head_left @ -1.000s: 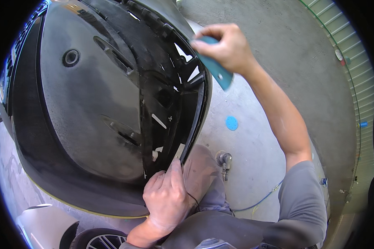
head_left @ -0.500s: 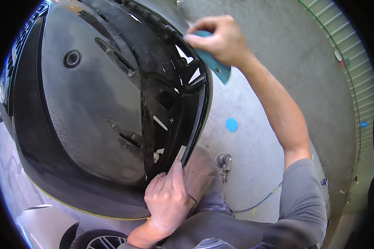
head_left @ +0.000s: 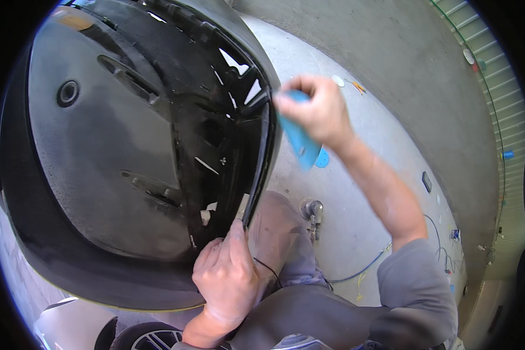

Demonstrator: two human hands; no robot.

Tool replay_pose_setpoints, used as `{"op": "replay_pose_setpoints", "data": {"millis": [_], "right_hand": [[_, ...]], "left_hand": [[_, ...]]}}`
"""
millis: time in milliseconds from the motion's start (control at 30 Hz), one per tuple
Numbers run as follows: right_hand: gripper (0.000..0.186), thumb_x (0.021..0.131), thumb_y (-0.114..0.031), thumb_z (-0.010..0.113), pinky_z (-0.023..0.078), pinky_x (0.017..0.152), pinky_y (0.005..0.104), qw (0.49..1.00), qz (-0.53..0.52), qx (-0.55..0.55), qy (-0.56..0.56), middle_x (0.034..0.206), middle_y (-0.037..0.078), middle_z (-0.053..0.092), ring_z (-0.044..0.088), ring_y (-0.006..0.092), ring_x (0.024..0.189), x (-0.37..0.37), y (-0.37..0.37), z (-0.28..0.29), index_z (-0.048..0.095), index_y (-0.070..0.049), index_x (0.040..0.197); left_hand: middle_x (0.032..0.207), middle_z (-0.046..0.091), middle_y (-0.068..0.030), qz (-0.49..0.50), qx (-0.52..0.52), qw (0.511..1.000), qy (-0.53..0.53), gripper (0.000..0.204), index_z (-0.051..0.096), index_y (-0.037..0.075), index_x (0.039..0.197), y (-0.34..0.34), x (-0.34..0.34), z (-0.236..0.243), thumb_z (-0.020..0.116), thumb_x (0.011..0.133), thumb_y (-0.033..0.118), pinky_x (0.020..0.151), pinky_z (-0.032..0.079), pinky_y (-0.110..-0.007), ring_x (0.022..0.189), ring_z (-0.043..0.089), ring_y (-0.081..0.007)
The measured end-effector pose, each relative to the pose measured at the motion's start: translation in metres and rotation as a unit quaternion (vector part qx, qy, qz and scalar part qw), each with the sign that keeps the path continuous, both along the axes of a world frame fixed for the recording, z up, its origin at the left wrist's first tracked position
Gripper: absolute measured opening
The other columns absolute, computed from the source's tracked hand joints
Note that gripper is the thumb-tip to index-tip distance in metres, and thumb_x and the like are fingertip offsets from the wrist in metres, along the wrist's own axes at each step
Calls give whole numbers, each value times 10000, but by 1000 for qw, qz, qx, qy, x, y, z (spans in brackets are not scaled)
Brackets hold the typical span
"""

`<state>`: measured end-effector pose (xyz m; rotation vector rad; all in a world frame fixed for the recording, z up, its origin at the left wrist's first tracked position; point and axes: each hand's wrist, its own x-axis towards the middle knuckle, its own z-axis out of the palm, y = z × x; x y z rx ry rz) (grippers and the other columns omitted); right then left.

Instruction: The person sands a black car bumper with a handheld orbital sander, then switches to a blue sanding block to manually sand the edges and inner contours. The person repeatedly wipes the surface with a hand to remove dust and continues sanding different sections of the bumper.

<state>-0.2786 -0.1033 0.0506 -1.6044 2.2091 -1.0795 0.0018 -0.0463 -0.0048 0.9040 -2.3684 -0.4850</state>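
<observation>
Nearest, the left hand (head_left: 226,279) is gripping the lower edge of the large black plastic car bumper (head_left: 99,146), steadying it; the panel looks bulky yet light and flexible, best held by its rim. Farther out, the right hand (head_left: 315,111) is pinching a thin, bendy blue sheet (head_left: 299,140) against the bumper's edge. No containers show.

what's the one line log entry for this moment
left hand: grips lower edge of black bumper | right hand: presses blue sanding sheet on bumper's right edge | floor: concrete

head view | worn high; faces down | close over bumper (head_left: 128,175); floor (head_left: 391,116) beyond
</observation>
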Motion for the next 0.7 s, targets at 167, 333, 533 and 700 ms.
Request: {"op": "replay_pose_setpoints", "data": {"millis": [167, 333, 533, 700], "right_hand": [[279, 775, -233, 775, 526, 617, 275, 990, -14, -81, -111, 730, 69, 729, 644, 104, 649, 7, 14, -18, 761, 33, 857], [271, 771, -214, 795, 544, 663, 271, 984, -16, -22, -175, 736, 87, 739, 675, 111, 685, 12, 20, -20, 764, 44, 846], [300, 800, -288, 795, 519, 674, 266, 998, -9, -12, -58, 772, 60, 720, 640, 102, 697, 4, 9, -8, 765, 2, 874], [287, 798, -276, 790, 525, 663, 266, 999, 11, -22, -28, 775, 57, 731, 658, 108, 707, -5, 0, -3, 777, 0, 876]], "left_hand": [[730, 699, -124, 4, -25, 1000, 2, 241, 692, -55, 1123, 0, -1, 1, 666, 892, 5, 746, 592, -352, 675, 705, -273], [716, 682, -130, 15, -9, 1000, 4, 235, 696, -40, 1134, 2, -2, -1, 677, 904, -1, 701, 580, -377, 675, 699, -319], [722, 678, -136, 6, -15, 1000, 5, 228, 694, -45, 1132, 3, -1, -1, 671, 907, -15, 694, 576, -377, 671, 694, -321], [722, 679, -138, 1, -18, 1000, 11, 221, 693, -46, 1130, 1, -1, -2, 672, 913, -5, 702, 579, -375, 669, 694, -319]]}}
